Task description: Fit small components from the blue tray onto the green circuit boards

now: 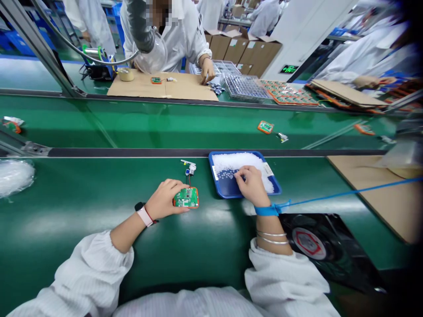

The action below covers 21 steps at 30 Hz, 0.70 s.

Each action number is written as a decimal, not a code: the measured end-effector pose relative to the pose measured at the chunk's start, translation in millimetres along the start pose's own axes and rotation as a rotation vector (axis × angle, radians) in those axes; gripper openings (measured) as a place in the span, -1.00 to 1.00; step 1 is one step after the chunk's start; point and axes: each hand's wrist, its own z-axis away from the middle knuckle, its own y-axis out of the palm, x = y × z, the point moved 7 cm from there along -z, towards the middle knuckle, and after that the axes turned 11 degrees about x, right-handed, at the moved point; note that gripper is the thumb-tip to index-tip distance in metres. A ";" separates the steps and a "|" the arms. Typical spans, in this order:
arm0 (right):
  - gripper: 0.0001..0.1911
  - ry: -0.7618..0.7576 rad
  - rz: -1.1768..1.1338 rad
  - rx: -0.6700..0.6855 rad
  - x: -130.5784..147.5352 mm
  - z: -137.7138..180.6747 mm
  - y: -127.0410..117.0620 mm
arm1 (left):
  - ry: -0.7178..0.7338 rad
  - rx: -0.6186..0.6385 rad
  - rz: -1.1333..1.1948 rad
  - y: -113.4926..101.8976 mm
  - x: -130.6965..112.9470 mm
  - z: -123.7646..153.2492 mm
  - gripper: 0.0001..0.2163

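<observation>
My left hand [167, 198] grips a green circuit board [187, 197] with an orange rim by its left side, thumb below and fingers above. From the board's top edge, thin wires run up to a small white connector part [191, 169] lying on the green bench. To the right, a blue tray [228, 192] holds many tiny white pieces [236, 159], heaped at the back and scattered in the middle. Over the tray, my right hand [250, 181] has thumb and fingertips pinched together; whatever is between them is too small to make out.
A blue cord [346, 190] stretches right from my right wristband. Beside my right forearm lies a black panel [330, 251], with cardboard [366, 193] beyond. More boards [265, 127] rest on the green belt [198, 125] behind a dark rail. Across it a co-worker's hand [207, 70] touches cardboard.
</observation>
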 end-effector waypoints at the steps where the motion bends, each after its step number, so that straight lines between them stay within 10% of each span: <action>1: -0.87 -0.025 -0.055 -0.019 15.4 1.9 -0.3 | -0.001 -0.039 0.046 -2.4 0.2 -0.7 -0.56; 8: -0.86 -0.255 -0.431 0.259 130.5 23.7 54.8 | -0.034 -0.234 0.318 -9.3 -0.3 -5.8 -0.88; 21: -0.85 -0.160 -0.494 0.346 120.8 20.6 82.9 | -0.172 -0.188 0.229 -6.3 3.2 -17.2 -0.87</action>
